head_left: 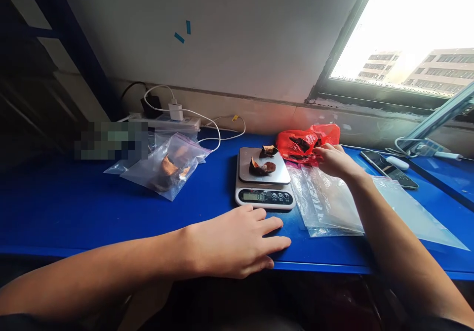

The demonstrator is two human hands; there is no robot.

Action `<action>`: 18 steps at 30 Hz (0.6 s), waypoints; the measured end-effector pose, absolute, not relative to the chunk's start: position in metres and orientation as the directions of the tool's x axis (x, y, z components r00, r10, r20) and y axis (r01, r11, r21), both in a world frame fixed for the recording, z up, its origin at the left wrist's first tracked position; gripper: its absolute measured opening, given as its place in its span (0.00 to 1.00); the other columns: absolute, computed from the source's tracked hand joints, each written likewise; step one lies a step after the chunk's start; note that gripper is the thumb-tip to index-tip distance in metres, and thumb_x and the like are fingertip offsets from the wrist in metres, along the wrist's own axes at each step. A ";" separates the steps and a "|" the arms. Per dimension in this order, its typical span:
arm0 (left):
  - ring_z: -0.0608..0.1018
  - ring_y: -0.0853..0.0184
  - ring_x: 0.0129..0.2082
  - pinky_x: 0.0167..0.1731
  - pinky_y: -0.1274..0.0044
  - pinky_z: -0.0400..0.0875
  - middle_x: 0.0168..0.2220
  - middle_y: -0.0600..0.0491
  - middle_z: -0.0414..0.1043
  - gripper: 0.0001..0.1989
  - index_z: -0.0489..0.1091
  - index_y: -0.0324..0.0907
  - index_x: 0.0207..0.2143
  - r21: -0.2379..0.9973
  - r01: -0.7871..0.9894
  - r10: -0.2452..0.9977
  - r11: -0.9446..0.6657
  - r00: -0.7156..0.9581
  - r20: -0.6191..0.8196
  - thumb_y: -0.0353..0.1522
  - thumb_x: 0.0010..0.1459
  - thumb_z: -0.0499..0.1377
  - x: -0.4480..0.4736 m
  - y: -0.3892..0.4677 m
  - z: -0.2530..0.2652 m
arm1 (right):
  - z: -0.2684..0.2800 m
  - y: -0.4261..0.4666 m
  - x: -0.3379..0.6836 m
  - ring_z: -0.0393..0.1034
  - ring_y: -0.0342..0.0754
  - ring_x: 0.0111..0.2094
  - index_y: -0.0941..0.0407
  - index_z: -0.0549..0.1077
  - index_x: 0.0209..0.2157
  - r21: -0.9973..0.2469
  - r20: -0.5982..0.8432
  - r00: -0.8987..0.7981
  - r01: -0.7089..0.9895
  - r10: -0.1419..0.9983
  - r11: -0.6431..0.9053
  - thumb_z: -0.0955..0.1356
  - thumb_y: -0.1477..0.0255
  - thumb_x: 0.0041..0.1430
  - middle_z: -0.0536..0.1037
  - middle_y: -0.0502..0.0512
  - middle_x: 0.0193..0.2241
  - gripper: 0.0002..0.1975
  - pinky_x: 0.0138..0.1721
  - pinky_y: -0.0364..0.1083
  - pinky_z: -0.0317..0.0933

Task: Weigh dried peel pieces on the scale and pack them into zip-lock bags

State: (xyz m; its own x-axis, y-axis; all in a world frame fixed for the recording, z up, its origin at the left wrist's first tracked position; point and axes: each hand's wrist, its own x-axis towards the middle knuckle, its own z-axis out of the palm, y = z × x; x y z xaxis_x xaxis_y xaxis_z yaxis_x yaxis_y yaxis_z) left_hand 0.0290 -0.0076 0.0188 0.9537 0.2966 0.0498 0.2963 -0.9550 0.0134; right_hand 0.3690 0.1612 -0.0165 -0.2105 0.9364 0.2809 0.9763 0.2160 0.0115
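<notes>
Right hand [335,162] at the red bag [308,137], right of centre.
The bag extends leftward from it, towards dried pieces [265,168] on the scale [282,174]; grip hard to tell. Left hand [237,243], lower centre, spread, empty.

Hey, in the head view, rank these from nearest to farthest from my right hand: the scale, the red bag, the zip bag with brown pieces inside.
From your right hand:
1. Red bag, right at the fingers.
2. Scale, to the hand's left.
3. Zip bag, farther left, beyond the scale.
</notes>
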 end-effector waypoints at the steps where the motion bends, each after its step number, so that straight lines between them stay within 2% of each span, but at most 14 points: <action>1: 0.75 0.60 0.40 0.39 0.68 0.69 0.51 0.47 0.72 0.15 0.68 0.43 0.53 0.015 0.299 0.299 -0.954 0.953 0.049 0.37 0.66 0.58 0.029 -0.008 0.019 | -0.016 0.161 0.369 0.67 0.54 0.40 0.54 0.80 0.40 0.024 0.271 -0.183 0.983 0.945 0.183 0.64 0.75 0.52 0.75 0.62 0.35 0.15 0.42 0.50 0.60; 3: 0.75 0.60 0.40 0.39 0.68 0.69 0.52 0.47 0.72 0.15 0.68 0.43 0.53 0.020 0.302 0.302 -0.953 0.952 0.044 0.37 0.66 0.58 0.029 -0.008 0.019 | -0.014 0.161 0.368 0.67 0.54 0.39 0.55 0.80 0.39 0.041 0.249 -0.119 0.993 0.961 0.112 0.65 0.74 0.52 0.75 0.64 0.35 0.14 0.41 0.51 0.60; 6: 0.75 0.60 0.41 0.39 0.68 0.69 0.53 0.47 0.71 0.16 0.67 0.44 0.54 0.025 0.302 0.303 -0.953 0.952 0.034 0.37 0.66 0.58 0.029 -0.007 0.018 | -0.010 0.158 0.369 0.69 0.54 0.32 0.55 0.79 0.32 0.041 0.213 0.016 0.999 0.977 -0.025 0.66 0.71 0.52 0.75 0.64 0.30 0.10 0.36 0.52 0.60; 9: 0.75 0.60 0.41 0.40 0.68 0.69 0.54 0.47 0.71 0.16 0.67 0.44 0.55 0.021 0.300 0.301 -0.954 0.953 0.039 0.38 0.67 0.57 0.029 -0.007 0.017 | -0.006 0.155 0.371 0.71 0.57 0.28 0.56 0.79 0.31 0.028 0.214 0.147 0.987 0.966 -0.156 0.67 0.67 0.53 0.76 0.65 0.28 0.10 0.32 0.54 0.60; 11: 0.75 0.60 0.41 0.40 0.68 0.69 0.54 0.47 0.71 0.17 0.67 0.43 0.55 0.019 0.301 0.302 -0.953 0.952 0.041 0.38 0.66 0.57 0.029 -0.007 0.017 | -0.005 0.154 0.371 0.72 0.58 0.28 0.56 0.79 0.31 0.021 0.229 0.179 0.982 0.957 -0.189 0.67 0.65 0.53 0.76 0.66 0.28 0.11 0.31 0.55 0.60; 14: 0.75 0.60 0.41 0.39 0.67 0.69 0.54 0.47 0.71 0.16 0.67 0.43 0.55 0.020 0.305 0.306 -0.952 0.951 0.037 0.37 0.66 0.58 0.029 -0.007 0.018 | -0.004 0.158 0.365 0.72 0.57 0.29 0.57 0.78 0.32 0.013 0.261 0.129 0.990 0.957 -0.137 0.66 0.64 0.57 0.77 0.67 0.28 0.13 0.31 0.53 0.60; 18: 0.75 0.59 0.42 0.40 0.67 0.70 0.55 0.47 0.71 0.17 0.67 0.43 0.55 0.023 0.302 0.303 -0.953 0.953 0.029 0.38 0.67 0.57 0.029 -0.008 0.018 | -0.013 0.168 0.351 0.71 0.53 0.37 0.57 0.77 0.33 -0.006 0.291 -0.096 0.995 0.952 0.103 0.65 0.71 0.58 0.78 0.63 0.34 0.09 0.38 0.49 0.61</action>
